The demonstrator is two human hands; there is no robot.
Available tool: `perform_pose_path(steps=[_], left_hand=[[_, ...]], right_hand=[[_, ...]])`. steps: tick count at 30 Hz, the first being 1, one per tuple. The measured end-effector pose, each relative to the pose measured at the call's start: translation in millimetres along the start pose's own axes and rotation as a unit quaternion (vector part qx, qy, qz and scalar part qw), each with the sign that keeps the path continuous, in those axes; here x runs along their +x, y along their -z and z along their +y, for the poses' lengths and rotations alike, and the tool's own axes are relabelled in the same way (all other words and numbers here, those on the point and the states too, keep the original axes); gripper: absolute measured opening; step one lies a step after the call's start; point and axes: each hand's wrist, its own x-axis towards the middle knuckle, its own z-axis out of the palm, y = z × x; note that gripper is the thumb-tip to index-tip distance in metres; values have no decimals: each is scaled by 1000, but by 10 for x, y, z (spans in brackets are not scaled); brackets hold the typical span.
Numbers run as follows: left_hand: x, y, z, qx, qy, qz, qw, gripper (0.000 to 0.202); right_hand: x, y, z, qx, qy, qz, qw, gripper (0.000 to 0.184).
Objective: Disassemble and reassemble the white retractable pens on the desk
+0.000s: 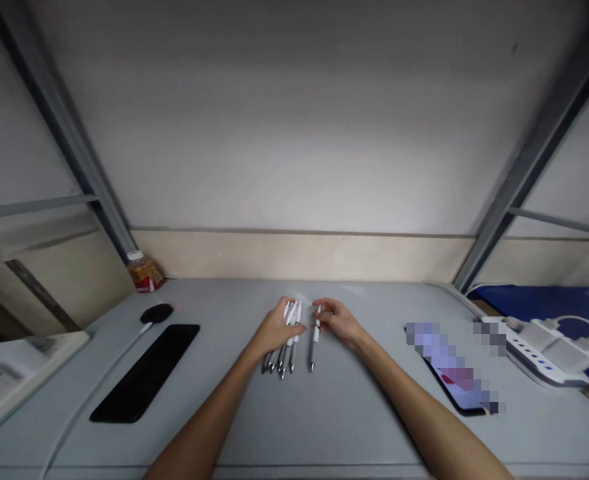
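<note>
Several white-and-silver pens [288, 347] lie close together on the grey table, their silver ends toward me. My left hand [277, 327] is curled over this bunch, its fingers around the far ends and its thumb across the right side. One separate pen [315, 337] stands apart to the right of the bunch, pointing the same way. The fingers of my right hand [338, 320] pinch its white upper part. Parts of the bunched pens are hidden under my left hand.
A black phone-like slab [147, 373] and a round black charger [157, 313] with a white cable lie at left. Behind them is a jar [145, 272]. At right are a lit phone [451, 370], partly pixelated, and a white power strip [534, 357] with plugs.
</note>
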Motion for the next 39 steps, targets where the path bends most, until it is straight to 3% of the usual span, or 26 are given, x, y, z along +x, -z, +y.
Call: perform_pose_path(steps=[3,7,10,13,19,26,33,36,39], left_hand=[[-9,83,-3,159,47,19,986,41],[-2,102,-34,308,24,46,950,33],[24,73,-85,364,21,68,929,44],[56,64,-158,381,44,79,920,60],[106,80,-250,398,37,22,916,62],[106,-47,-214,415,54,-41,907,68],[57,-31,-192,410,70,19,909,56],[35,18,-128,401,39,35,915,51],[-13,-1,20,352,-57,39,933,42]], right_hand=[[43,80,-48,6,15,65,998,40],[61,167,-152,19,30,130,991,44],[78,206,-176,26,51,145,988,48],[112,234,-152,11,69,159,985,47],[136,254,-134,-22,41,174,984,39],[66,180,-182,-23,24,110,993,34],[-158,166,-259,0,3,72,997,29],[-246,233,-219,26,1,73,997,29],[-273,251,-162,63,0,94,994,29]])
